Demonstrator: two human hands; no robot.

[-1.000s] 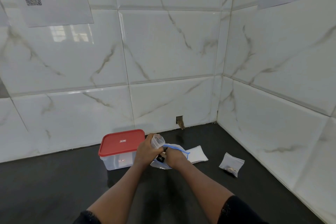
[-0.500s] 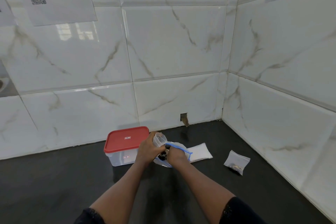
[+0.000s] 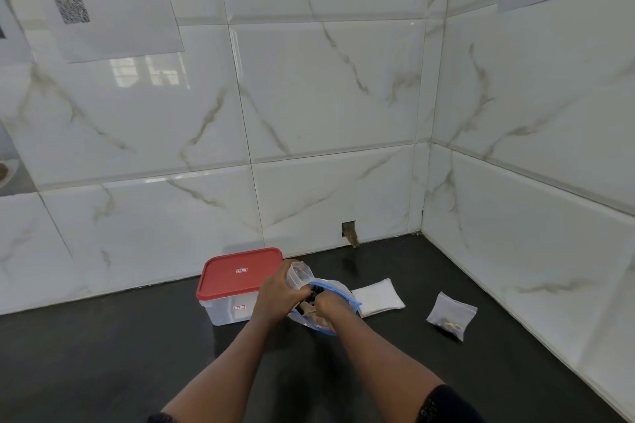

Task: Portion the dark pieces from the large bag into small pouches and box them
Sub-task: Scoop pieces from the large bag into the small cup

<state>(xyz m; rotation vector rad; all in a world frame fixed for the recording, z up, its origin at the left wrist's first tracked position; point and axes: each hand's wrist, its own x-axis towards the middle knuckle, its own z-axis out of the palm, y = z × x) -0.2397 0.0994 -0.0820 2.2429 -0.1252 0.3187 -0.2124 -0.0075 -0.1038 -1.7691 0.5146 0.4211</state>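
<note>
A large clear bag with a blue zip rim lies open on the black counter, dark pieces showing inside. My left hand holds a small clear pouch upright at the bag's mouth. My right hand is curled inside the bag's opening among the dark pieces; its fingertips are hidden. A clear box with a red lid stands shut just left of my left hand. One filled small pouch lies to the right.
A stack of flat white empty pouches lies right of the big bag. Marble-tiled walls close the counter at the back and right, meeting in a corner. A small hole is in the back wall. A paper with a QR code hangs top left.
My right hand has gone a little deeper into the big bag. The left hand keeps the small pouch at the bag's mouth. The head camera has shifted slightly.
</note>
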